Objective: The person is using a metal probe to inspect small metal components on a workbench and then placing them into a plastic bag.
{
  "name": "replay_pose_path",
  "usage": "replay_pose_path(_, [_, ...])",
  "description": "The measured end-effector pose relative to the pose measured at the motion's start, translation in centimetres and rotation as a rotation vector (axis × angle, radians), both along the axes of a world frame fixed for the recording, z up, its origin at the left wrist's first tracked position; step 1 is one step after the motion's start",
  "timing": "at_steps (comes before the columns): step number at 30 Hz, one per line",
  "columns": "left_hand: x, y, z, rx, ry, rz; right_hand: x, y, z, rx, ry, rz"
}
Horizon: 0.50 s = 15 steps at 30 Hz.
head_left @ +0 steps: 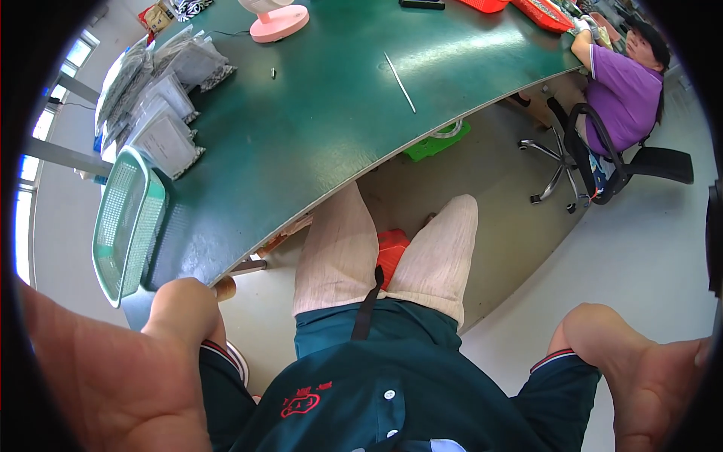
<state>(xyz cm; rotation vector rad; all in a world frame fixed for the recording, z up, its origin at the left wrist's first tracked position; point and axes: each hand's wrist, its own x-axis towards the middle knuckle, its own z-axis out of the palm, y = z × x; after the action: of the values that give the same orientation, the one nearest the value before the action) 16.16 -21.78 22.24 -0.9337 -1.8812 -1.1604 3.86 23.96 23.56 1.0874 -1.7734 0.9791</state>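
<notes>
Both my hands are raised close to the camera, out from the table. My left hand [113,380] fills the lower left corner, palm and wrist showing, its fingers cut off by the dark rim. At the lower right edge, the palm and wrist of my right hand [666,388] show, with the fingers again out of sight. Whether either hand holds anything cannot be seen. Nearest to my left arm is a light green plastic basket [128,226] at the table's left end. Behind it lie several clear bags [162,132] of small dark parts, heaped together.
The green table [286,143] carries a thin white stick [400,83], a small metal piece [273,73] and a pink fan base [279,24]. Red trays [542,13] sit at the far right, by a seated person in purple [621,98]. A green basket [438,143] is below the table edge.
</notes>
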Motion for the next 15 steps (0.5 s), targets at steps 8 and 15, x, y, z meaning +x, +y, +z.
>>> replay_pose_path(8, [-5.3,3.0,0.0,-0.050,-0.089,-0.017,0.2,3.8,-0.9,0.039,-0.026,-0.042])
replay_pose_path(15, [-8.6,5.8,0.2,-0.097,-0.171,0.019,-1.7,5.7,-1.6,0.068,-0.050,-0.026])
